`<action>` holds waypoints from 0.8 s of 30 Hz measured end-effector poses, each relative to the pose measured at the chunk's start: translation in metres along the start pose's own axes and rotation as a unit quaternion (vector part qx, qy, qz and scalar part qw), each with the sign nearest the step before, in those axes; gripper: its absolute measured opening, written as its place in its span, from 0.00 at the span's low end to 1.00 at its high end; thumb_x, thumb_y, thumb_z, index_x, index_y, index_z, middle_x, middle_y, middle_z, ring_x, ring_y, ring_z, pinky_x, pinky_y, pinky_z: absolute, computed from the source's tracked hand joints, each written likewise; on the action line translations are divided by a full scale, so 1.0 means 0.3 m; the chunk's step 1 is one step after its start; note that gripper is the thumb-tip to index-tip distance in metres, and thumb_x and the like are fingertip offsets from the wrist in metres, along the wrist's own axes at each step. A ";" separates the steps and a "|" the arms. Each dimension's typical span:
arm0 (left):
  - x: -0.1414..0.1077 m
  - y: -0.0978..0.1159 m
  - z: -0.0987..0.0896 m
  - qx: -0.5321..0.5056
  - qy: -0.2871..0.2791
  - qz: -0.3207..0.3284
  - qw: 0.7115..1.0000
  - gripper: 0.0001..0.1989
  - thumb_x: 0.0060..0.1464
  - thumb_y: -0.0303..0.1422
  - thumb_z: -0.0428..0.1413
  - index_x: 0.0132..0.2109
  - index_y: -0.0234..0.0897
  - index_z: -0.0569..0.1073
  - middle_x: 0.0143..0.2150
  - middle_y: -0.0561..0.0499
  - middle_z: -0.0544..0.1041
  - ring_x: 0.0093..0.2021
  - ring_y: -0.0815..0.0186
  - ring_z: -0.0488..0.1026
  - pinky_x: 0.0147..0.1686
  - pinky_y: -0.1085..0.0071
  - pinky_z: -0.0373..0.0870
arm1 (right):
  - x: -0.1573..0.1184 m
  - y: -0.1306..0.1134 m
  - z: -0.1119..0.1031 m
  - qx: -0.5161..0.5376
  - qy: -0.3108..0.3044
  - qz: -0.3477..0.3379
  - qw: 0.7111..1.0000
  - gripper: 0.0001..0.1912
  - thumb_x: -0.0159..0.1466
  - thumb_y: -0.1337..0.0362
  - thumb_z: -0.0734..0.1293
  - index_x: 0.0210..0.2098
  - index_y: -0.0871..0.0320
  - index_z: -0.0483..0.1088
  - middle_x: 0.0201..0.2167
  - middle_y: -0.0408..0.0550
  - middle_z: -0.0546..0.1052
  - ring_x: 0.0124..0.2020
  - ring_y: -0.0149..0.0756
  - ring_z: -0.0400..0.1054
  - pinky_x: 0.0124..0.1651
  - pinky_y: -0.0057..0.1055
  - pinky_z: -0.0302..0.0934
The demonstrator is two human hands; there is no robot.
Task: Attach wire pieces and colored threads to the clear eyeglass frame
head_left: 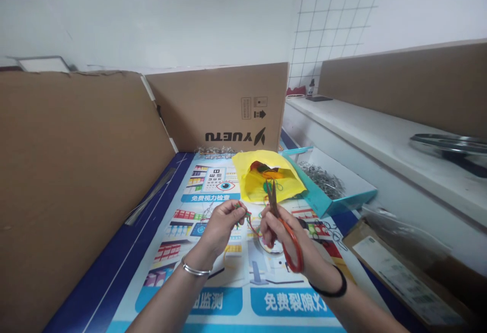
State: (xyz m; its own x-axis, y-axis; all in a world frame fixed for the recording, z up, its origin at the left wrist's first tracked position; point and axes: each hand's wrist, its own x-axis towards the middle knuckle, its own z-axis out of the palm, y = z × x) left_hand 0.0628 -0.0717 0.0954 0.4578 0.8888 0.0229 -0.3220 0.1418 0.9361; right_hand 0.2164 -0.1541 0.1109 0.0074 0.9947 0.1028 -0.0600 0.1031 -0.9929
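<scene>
My left hand point(224, 224), with a silver bangle at the wrist, pinches a small bunch of red and green cord point(239, 211). Red-handled scissors point(292, 247) are in my right hand point(283, 231), their blades pointing up and away, slightly apart. A strand of cord runs between the two hands; whether the right fingers pinch its end is too small to tell. Just beyond the scissors lies an open yellow bag point(247, 173) with dark red, orange and green material in its mouth.
A teal-edged box point(331, 206) of many metal pieces stands right of the bag. Cardboard panels point(182, 105) rise at the left and back. A cardboard box with plastic point(403, 277) is at the lower right, below a white ledge point(365, 120). Black rings lie near my right hand.
</scene>
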 end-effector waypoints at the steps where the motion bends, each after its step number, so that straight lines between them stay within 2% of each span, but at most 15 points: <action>1: 0.002 0.002 -0.002 -0.014 0.012 0.010 1.000 0.08 0.45 0.33 0.63 0.30 0.33 0.72 0.25 0.56 0.70 0.25 0.75 0.63 0.28 0.76 0.57 | -0.017 0.005 0.007 0.009 -0.023 0.012 1.000 0.17 0.65 0.49 0.58 0.33 0.58 0.61 0.26 0.42 0.67 0.22 0.26 0.61 0.25 0.27 0.56; 5: 0.007 0.008 -0.006 -0.046 0.051 0.040 0.997 0.08 0.46 0.33 0.63 0.31 0.34 0.72 0.25 0.57 0.70 0.25 0.75 0.63 0.29 0.76 0.59 | -0.068 0.054 0.046 0.058 -0.107 0.061 0.991 0.18 0.66 0.49 0.57 0.35 0.59 0.61 0.28 0.44 0.69 0.22 0.27 0.64 0.24 0.26 0.57; 10: 0.009 0.002 -0.009 -0.034 0.088 0.064 0.994 0.08 0.45 0.33 0.63 0.31 0.35 0.73 0.27 0.56 0.73 0.28 0.74 0.65 0.33 0.76 0.61 | -0.093 0.111 0.091 0.107 -0.150 0.109 0.977 0.20 0.64 0.46 0.58 0.35 0.59 0.60 0.28 0.45 0.70 0.22 0.27 0.65 0.22 0.25 0.57; 17: 0.011 -0.019 -0.011 0.010 0.074 0.068 0.995 0.05 0.45 0.31 0.63 0.31 0.36 0.75 0.30 0.54 0.76 0.34 0.71 0.70 0.41 0.74 0.63 | -0.077 0.141 0.107 0.141 -0.124 0.126 0.974 0.23 0.62 0.43 0.59 0.34 0.60 0.60 0.28 0.46 0.70 0.22 0.28 0.66 0.22 0.25 0.58; 24: -0.003 -0.024 -0.004 0.070 0.045 0.049 0.995 0.04 0.46 0.32 0.62 0.31 0.37 0.76 0.30 0.53 0.77 0.34 0.69 0.70 0.39 0.74 0.63 | -0.058 0.152 0.104 0.194 -0.108 0.131 0.966 0.23 0.61 0.44 0.61 0.34 0.59 0.59 0.27 0.45 0.70 0.22 0.30 0.66 0.22 0.27 0.60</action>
State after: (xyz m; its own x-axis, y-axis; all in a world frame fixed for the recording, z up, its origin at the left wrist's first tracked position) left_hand 0.0637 -0.0730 0.0884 0.3527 0.9313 0.0907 -0.2405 -0.0034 0.9706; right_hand 0.1823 -0.1666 0.0656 -0.2649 0.9593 -0.0979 -0.4009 -0.2019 -0.8936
